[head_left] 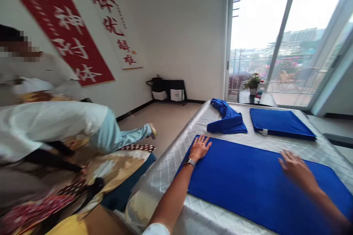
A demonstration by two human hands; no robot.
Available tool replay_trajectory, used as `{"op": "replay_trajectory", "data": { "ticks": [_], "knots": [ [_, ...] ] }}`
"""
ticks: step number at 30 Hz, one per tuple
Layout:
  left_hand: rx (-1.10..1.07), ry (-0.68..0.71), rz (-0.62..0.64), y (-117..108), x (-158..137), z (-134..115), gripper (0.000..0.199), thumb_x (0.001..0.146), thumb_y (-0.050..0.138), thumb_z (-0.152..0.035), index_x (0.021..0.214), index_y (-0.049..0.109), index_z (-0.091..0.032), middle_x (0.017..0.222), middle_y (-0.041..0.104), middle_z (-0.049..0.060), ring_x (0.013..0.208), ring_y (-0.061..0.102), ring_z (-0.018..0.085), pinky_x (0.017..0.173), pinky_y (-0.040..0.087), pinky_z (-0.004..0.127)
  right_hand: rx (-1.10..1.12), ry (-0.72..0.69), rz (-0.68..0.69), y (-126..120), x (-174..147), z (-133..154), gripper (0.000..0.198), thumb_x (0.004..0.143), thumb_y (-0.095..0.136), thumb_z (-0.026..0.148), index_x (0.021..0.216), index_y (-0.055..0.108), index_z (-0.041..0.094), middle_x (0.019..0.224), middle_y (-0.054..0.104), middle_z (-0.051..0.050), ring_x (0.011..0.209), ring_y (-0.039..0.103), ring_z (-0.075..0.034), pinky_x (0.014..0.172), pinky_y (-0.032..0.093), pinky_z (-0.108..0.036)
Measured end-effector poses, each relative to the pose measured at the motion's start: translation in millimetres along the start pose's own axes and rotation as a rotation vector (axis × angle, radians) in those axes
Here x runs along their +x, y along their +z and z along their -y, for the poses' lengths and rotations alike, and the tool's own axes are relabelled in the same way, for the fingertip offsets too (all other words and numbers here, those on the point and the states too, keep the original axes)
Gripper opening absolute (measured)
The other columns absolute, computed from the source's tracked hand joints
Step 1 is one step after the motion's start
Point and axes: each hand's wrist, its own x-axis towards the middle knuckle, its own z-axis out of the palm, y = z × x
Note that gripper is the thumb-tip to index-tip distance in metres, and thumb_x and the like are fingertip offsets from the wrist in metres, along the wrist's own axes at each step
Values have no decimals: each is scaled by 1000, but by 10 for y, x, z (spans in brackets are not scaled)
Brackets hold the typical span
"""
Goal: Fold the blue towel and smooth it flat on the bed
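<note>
A blue cloth (242, 176), which looks like a towel, lies spread flat in front of me on a silvery quilted surface (162, 176). My left hand (200, 148) rests on its far left corner, fingers spread, with a watch on the wrist. Over the right half of the same cloth is my right hand (296, 169), fingers stretched out and somewhat blurred; whether it touches the cloth I cannot tell. Beyond lie a crumpled blue cloth (227, 117) and, to its right, a neatly folded blue cloth (281, 123) with a small white tag.
At the left a person in a white top (55, 121) bends over a bed with patterned bedding (118, 172); another person (35, 66) is behind. A small table with a potted plant (253, 82) stands by the glass door. Black bags (168, 90) sit against the wall.
</note>
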Motion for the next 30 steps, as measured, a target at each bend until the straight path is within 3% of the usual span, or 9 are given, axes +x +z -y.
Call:
{"op": "replay_trajectory", "data": {
  "ticks": [6, 10, 14, 19, 22, 24, 26, 28, 30],
  "knots": [
    [18, 12, 8, 3, 5, 37, 64, 103, 22, -57, 158, 34, -26, 165, 34, 6, 154, 25, 26, 126, 17, 50, 53, -116, 158, -6, 47, 1025, 70, 103, 21, 52, 159, 33, 12, 165, 28, -9, 154, 19, -22, 125, 13, -40],
    [40, 10, 3, 26, 7, 47, 63, 104, 22, -56, 158, 33, -26, 166, 31, 5, 155, 23, 25, 126, 15, 48, 74, -64, 222, 142, 44, 1194, 72, 104, 18, 54, 161, 25, 12, 167, 21, -7, 155, 13, -21, 126, 8, -41],
    [60, 12, 19, 15, -10, 32, 65, 103, 17, -57, 159, 30, -27, 167, 29, 4, 155, 21, 24, 126, 15, 48, 48, -12, 235, 180, -16, 801, 72, 103, 17, 55, 162, 21, 14, 168, 20, -5, 156, 10, -19, 126, 7, -41],
    [77, 4, 98, -86, 1, 46, 67, 102, 21, -59, 160, 28, -24, 167, 28, 7, 156, 19, 25, 126, 16, 48, -50, 180, 210, 129, -173, -157, 73, 102, 16, 53, 162, 23, 13, 168, 20, -5, 155, 14, -20, 126, 8, -40],
    [81, -28, 143, -205, 74, -36, 75, 100, 23, -65, 158, 34, -19, 165, 32, 13, 154, 26, 31, 123, 20, 55, -103, 259, 162, 130, -294, -608, 73, 101, 16, 51, 161, 24, 11, 168, 21, -6, 155, 15, -20, 126, 8, -41],
    [80, -29, 133, -270, 119, -263, 82, 98, 19, -67, 157, 35, -12, 163, 32, 19, 152, 27, 37, 122, 21, 60, -117, 277, 136, 151, -339, -742, 74, 100, 16, 51, 161, 27, 11, 167, 22, -7, 155, 16, -22, 126, 9, -42],
    [65, 37, 107, -280, 126, -678, 86, 99, 13, -68, 157, 32, -8, 164, 30, 21, 153, 24, 36, 123, 19, 58, -121, 290, 124, 174, -351, -766, 74, 100, 15, 52, 160, 28, 11, 167, 23, -7, 155, 17, -23, 126, 9, -42],
    [33, 179, 94, -208, 80, -1240, 83, 99, 10, -67, 159, 29, -14, 166, 28, 14, 155, 21, 29, 126, 19, 48, -118, 292, 111, 189, -345, -740, 75, 99, 15, 52, 160, 28, 11, 167, 22, -6, 155, 17, -23, 126, 9, -42],
    [-6, 344, 103, -67, -6, -1829, 74, 100, 13, -67, 159, 30, -27, 167, 28, 2, 155, 21, 21, 126, 20, 38, -111, 289, 104, 191, -338, -713, 75, 99, 15, 52, 161, 28, 11, 167, 22, -5, 155, 17, -22, 127, 8, -42]
  ]
}}
